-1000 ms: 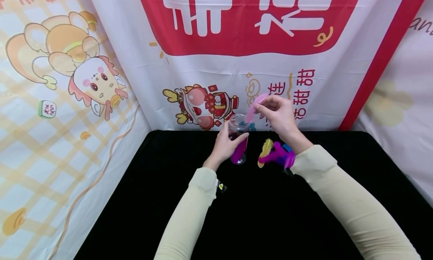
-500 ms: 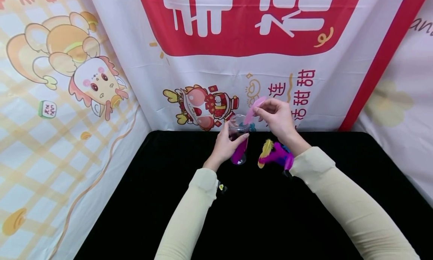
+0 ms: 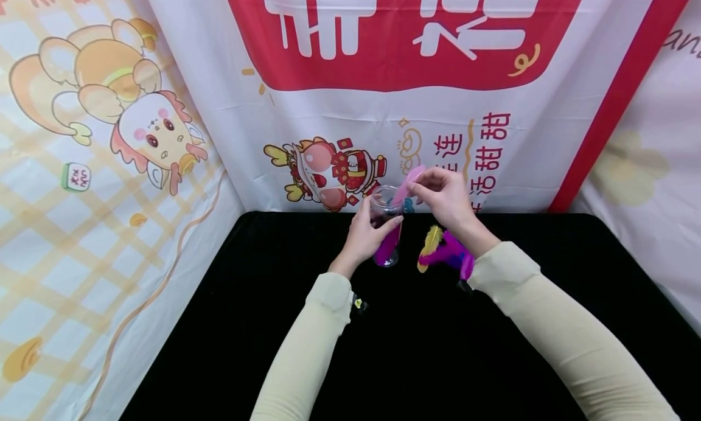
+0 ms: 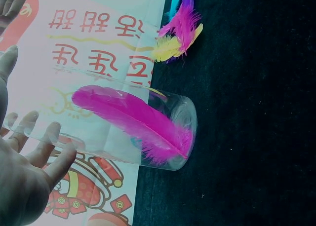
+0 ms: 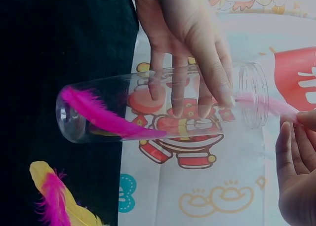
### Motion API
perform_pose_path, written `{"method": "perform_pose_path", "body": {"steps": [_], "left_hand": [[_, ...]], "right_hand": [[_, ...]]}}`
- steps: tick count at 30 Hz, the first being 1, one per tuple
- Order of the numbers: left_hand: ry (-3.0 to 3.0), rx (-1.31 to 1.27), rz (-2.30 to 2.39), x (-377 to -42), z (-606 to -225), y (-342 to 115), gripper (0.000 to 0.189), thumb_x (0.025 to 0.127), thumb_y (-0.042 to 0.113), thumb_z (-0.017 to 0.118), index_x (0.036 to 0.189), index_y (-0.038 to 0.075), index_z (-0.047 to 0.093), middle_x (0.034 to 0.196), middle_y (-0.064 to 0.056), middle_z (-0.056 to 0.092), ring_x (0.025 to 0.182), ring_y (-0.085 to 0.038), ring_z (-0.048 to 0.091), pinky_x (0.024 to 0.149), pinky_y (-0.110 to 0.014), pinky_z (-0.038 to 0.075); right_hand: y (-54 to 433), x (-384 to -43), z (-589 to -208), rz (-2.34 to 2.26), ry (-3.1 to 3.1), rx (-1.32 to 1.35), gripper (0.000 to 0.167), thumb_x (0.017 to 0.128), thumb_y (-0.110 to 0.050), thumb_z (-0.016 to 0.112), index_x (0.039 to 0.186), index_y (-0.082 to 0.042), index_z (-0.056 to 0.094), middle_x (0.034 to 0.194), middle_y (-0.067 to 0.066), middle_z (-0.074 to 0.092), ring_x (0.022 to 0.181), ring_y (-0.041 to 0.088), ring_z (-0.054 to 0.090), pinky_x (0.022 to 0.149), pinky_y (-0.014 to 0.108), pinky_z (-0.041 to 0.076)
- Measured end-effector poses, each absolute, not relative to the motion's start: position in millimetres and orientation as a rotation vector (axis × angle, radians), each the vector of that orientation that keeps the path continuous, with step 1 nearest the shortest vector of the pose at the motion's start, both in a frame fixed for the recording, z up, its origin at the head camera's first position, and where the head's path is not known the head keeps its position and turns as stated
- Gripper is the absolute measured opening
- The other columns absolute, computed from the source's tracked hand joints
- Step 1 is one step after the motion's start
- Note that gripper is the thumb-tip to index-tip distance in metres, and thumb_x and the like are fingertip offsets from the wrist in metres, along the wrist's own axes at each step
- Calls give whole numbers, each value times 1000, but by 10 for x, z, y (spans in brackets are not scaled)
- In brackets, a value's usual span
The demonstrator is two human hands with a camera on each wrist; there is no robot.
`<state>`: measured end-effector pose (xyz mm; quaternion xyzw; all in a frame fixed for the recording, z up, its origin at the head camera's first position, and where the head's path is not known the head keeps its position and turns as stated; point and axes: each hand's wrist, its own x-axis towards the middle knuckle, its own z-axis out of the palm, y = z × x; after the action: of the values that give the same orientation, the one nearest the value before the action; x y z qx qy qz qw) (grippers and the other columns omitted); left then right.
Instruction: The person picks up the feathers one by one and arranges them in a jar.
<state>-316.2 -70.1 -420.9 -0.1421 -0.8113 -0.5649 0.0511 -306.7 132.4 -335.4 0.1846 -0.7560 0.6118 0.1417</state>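
My left hand (image 3: 362, 233) grips a clear jar (image 5: 108, 95) around its upper half, fingers and thumb curled round the wall. Inside, a magenta feather (image 4: 133, 120) leans with one end at the jar's bottom. Between thumb and fingertips, my right hand (image 3: 446, 199) pinches a pale pink feather (image 3: 408, 185) right at the jar's mouth. In the right wrist view the pink feather's lower end reaches through the threaded neck into the jar. The jar stands on the black tabletop, its mouth without a lid.
On the black table (image 3: 416, 348), right of the jar, lies a small pile of feathers: a yellow feather (image 3: 431, 246), magenta feathers (image 3: 449, 250) and some blue ones. Part of the pile hides behind my right wrist. A printed cloth backdrop (image 3: 339, 111) rises at the table's far edge.
My right hand has moved down and slightly left, bringing the pale pink feather lower into the jar's mouth. The left hand and jar have stayed in place.
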Motion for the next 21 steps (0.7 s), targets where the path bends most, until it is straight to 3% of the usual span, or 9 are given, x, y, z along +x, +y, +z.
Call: {"method": "perform_pose_path", "body": {"steps": [5,13,21], "left_hand": [[-2470,-431,-1706,-3157,-4204,-698,75,91,52,75,149,23,37,145,-3,52,130,-17,57,106,-39,49],[-2471,-433,-1698,-3155,-4214,-703,76,91,54,74,150,23,37,144,-2,52,130,-18,57,105,-39,50],[-2466,-436,-1698,-3147,-4210,-694,75,91,52,74,149,22,38,142,-3,54,128,-18,58,105,-41,50]], "right_hand": [[1315,-3084,-3379,1746,-2201,537,18,94,-5,73,100,12,70,94,28,73,66,7,66,61,20,54],[1265,-3055,-3391,1764,-2209,552,17,94,-8,75,96,9,70,92,22,74,69,9,68,62,22,55],[1223,-2989,-3323,1710,-2308,526,18,94,-8,74,97,9,70,91,25,73,66,8,63,58,20,48]]}}
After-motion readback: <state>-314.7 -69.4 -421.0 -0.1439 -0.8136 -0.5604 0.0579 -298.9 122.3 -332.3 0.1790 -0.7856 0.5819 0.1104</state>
